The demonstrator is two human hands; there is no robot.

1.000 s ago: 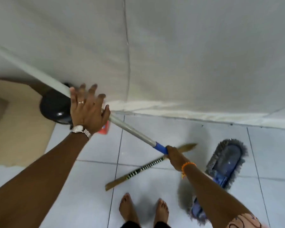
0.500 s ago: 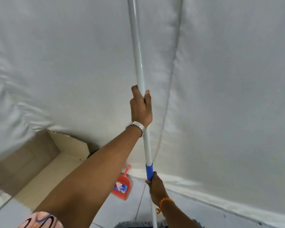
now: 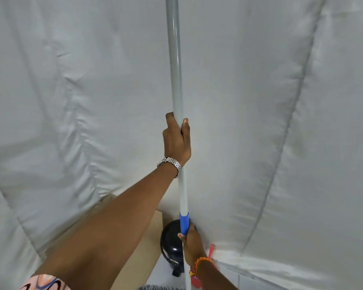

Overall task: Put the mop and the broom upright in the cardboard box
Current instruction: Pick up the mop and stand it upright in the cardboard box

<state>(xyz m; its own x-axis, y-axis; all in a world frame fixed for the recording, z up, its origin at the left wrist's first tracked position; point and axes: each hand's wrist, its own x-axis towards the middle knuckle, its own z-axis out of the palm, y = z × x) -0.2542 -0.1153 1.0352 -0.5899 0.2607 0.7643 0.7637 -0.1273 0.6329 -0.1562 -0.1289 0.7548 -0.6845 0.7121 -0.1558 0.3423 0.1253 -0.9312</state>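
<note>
The mop handle (image 3: 175,65), a long grey pole with a blue sleeve, stands almost vertical in the middle of the view. My left hand (image 3: 176,141) grips the pole high up, a watch on its wrist. My right hand (image 3: 191,245) grips it low down, just under the blue sleeve. A strip of the grey mop head fringe (image 3: 159,287) shows at the bottom edge. The cardboard box (image 3: 143,254) lies at the lower left, mostly hidden behind my left forearm. The broom is out of view.
A white fabric sheet (image 3: 260,122) covers the wall behind the pole. A round black object (image 3: 170,239) stands on the floor just right of the box. A red dustpan handle (image 3: 211,250) pokes out beside my right wrist.
The mop went from slanted across the floor to upright. My left hand, open a second ago, now grips the pole. The view has shifted left, and the black object shows beside the box.
</note>
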